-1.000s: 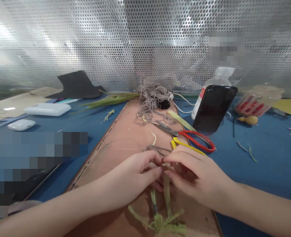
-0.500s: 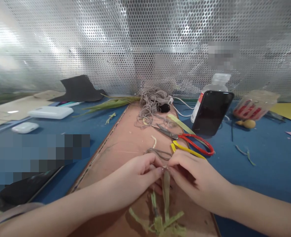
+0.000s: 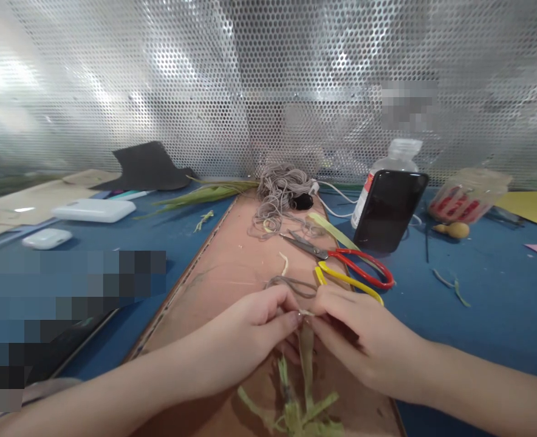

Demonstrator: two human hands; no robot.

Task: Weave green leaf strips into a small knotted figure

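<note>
My left hand (image 3: pixel 262 325) and my right hand (image 3: pixel 364 331) meet over the board, thumbs and fingertips pinched close together. Between them they grip the top of a pale green strip (image 3: pixel 306 364) that looks like dried corn husk. A short pale piece spans the two sets of fingertips. The strip hangs down to a bundle of frayed husk strips (image 3: pixel 293 419) lying on the board. Just beyond my fingers is a loop of grey cord (image 3: pixel 291 281). Scissors (image 3: pixel 364 264) with one red and one yellow handle lie open beside my right hand.
The brown board (image 3: pixel 218 261) rests on a blue table (image 3: pixel 473 346). At its far end sits a tangle of grey cord (image 3: pixel 284 188). A phone (image 3: pixel 391 212) leans against a bottle (image 3: pixel 393 158); a plastic cup (image 3: pixel 469 194) stands right of it. Green husks (image 3: pixel 205 194) lie left.
My right hand has shifted slightly right and down, and the fingertips are a little farther apart, showing more of the pale piece between them. My left hand stays nearly still.
</note>
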